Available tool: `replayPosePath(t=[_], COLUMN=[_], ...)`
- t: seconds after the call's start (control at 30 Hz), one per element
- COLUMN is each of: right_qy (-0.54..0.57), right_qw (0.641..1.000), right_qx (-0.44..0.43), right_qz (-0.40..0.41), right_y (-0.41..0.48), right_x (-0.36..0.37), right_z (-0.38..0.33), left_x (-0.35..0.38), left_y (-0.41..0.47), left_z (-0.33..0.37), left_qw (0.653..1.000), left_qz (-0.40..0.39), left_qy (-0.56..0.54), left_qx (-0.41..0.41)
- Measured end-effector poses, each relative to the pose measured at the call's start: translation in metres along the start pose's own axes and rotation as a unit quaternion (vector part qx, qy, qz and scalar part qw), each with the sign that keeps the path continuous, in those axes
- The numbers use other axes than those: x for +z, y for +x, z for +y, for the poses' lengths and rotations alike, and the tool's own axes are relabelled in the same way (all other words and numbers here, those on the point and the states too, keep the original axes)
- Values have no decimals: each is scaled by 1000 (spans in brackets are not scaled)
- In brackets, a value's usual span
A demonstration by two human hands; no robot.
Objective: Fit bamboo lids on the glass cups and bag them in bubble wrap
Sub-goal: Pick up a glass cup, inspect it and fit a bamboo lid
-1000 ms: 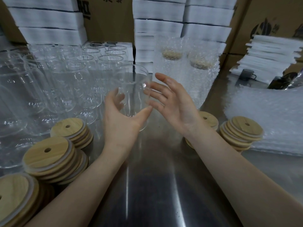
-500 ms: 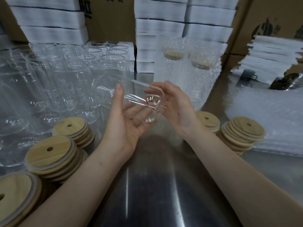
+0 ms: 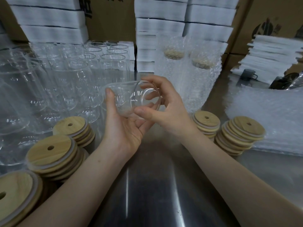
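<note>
A person holds one glass cup [image 3: 127,99] with both hands, in the air above the metal worktop [image 3: 155,185], near its middle. The cup lies on its side, with one round end turned to the right. I cannot tell if this end is the mouth or the base. There is no lid on it.

The left hand [image 3: 124,128] is under the cup with the palm up. Its fingers curl below the glass and its thumb stands against the left side of the cup. The right hand [image 3: 167,108] grips the right end of the cup, with the thumb on the near side and the fingers bent over the top of the rim. Some fingers are seen through the glass.

On the left of the worktop stand many empty glass cups [image 3: 73,79], upright and close together. In front of them are stacks of bamboo lids [image 3: 49,153], each lid with a small hole. Two more lid stacks [image 3: 242,130] are on the right, just beside a pile of bubble wrap bags [image 3: 270,115]. Behind the hands stand two wrapped cups [image 3: 188,71], upright in bubble wrap, their lids showing through it. At the back there are white stacks [image 3: 160,30] and cardboard boxes [image 3: 111,17]. A dark mug [image 3: 247,74] is far to the right
</note>
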State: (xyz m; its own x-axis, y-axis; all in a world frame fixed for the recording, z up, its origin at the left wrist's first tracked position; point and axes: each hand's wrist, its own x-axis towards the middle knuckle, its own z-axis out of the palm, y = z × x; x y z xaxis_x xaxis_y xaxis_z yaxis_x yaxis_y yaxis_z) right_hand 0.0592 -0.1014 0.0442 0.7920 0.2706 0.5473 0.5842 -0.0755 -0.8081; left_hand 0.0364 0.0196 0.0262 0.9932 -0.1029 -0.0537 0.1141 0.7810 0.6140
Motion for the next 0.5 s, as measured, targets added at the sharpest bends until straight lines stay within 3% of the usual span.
replayPosePath(t=[0.27, 0.5], right_qy=[4, 115], right_qw=[999, 988], right_qx=[11, 61], right_qz=[42, 80], right_y=[0, 0], right_x=[3, 4], right_z=[3, 2], left_x=[2, 2], left_y=[-2, 0], left_z=[-2, -3], left_qw=[1000, 998], left_qz=[-9, 24], left_qy=[15, 48], left_qx=[-6, -24])
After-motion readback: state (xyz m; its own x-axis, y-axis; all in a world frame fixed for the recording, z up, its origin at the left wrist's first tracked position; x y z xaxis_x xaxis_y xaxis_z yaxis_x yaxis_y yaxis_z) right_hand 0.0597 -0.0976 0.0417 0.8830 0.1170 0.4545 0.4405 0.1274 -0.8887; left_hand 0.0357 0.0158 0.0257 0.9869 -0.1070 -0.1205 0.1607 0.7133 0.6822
